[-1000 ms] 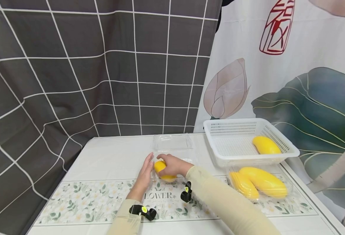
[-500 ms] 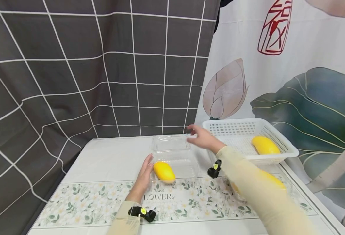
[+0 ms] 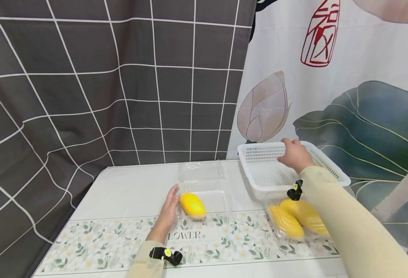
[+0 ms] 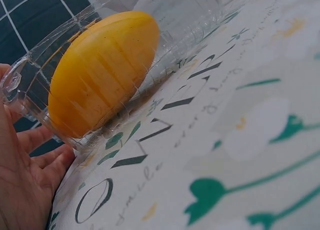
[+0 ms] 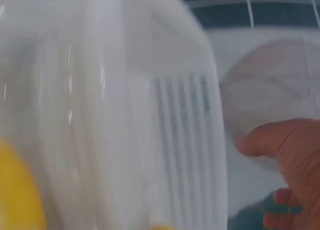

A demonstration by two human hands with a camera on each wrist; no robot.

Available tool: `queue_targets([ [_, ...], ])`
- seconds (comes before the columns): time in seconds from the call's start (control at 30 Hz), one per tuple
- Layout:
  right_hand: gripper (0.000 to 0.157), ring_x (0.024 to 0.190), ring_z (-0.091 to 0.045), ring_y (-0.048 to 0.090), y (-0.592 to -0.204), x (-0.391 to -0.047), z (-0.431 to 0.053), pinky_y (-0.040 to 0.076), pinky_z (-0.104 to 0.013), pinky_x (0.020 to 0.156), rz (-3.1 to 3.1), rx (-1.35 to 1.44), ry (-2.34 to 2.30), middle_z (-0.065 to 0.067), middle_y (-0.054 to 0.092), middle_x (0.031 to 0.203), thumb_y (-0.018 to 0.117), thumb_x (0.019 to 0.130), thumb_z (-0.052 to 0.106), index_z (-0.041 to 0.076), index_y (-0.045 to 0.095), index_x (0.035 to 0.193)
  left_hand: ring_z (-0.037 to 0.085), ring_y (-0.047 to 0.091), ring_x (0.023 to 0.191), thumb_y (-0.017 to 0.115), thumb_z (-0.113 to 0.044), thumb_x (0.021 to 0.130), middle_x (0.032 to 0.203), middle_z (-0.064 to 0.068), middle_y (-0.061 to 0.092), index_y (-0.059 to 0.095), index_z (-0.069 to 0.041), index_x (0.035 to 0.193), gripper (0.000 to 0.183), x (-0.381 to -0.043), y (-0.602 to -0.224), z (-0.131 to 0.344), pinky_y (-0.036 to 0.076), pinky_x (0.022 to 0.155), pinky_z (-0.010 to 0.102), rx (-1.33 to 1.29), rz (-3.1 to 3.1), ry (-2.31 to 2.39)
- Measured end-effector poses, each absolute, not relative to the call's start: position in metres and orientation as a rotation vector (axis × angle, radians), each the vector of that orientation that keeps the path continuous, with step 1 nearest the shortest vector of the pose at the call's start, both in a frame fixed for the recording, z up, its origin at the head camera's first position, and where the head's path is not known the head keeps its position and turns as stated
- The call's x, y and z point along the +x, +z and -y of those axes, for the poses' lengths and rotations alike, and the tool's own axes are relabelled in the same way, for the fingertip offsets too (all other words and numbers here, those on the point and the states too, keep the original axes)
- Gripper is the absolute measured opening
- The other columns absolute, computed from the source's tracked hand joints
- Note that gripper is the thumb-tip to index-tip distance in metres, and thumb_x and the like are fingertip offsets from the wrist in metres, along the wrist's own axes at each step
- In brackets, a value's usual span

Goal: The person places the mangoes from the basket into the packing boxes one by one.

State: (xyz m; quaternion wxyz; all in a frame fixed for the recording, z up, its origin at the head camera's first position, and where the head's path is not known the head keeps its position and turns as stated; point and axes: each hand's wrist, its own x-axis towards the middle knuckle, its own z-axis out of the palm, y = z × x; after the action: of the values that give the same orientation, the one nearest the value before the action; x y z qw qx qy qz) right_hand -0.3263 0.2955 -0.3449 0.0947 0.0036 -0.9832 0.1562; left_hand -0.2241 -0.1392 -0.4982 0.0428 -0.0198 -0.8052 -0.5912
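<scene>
A yellow mango (image 3: pixel 192 205) lies at the left end of an open clear plastic box (image 3: pixel 218 200), its lid (image 3: pixel 202 171) folded back behind. My left hand (image 3: pixel 168 208) rests against the box's left side; in the left wrist view its fingers (image 4: pixel 50 162) touch the clear wall beside the mango. Over the white perforated basket (image 3: pixel 264 186) is my right hand (image 3: pixel 296 155), fingers slightly bent and holding nothing. My hand and sleeve largely hide the basket's contents. The right wrist view, blurred, shows the thumb (image 5: pixel 265 140) beyond the basket's rim.
In front of the basket sits another clear box with two mangoes (image 3: pixel 287 224), partly covered by my right sleeve (image 3: pixel 350 216). A floral printed strip (image 3: pixel 120 241) crosses the white table (image 3: pixel 131 189). Curtains hang behind.
My right hand has let go of the mango in the open box and moved right, over the basket. My left hand has stayed by the box.
</scene>
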Motion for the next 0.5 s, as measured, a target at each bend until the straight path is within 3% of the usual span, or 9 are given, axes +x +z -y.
queue_targets([
  [0.3, 0.105, 0.105, -0.064, 0.023, -0.376, -0.31, -0.354, 0.028, -0.076, 0.08, 3.11, -0.167, 0.527, -0.044, 0.013, 0.13, 0.078, 0.068, 0.034, 0.002, 0.014, 0.144, 0.023, 0.019, 0.136, 0.027, -0.039, 0.099, 0.15, -0.006, 0.021, 0.019, -0.034, 0.146, 0.048, -0.224, -0.502, 0.14, 0.011, 0.107, 0.055, -0.075, 2.446, -1.842],
  [0.5, 0.106, 0.101, -0.053, 0.032, -0.383, -0.28, -0.364, 0.03, -0.073, 0.084, 3.152, -0.233, 0.616, -0.04, 0.021, 0.128, 0.078, 0.069, 0.025, 0.0, 0.009, 0.145, 0.023, 0.026, 0.134, 0.028, -0.044, 0.098, 0.149, -0.009, 0.022, 0.02, -0.035, 0.145, 0.049, -0.223, -0.505, 0.138, 0.012, 0.107, 0.056, -0.064, 2.471, -1.827],
])
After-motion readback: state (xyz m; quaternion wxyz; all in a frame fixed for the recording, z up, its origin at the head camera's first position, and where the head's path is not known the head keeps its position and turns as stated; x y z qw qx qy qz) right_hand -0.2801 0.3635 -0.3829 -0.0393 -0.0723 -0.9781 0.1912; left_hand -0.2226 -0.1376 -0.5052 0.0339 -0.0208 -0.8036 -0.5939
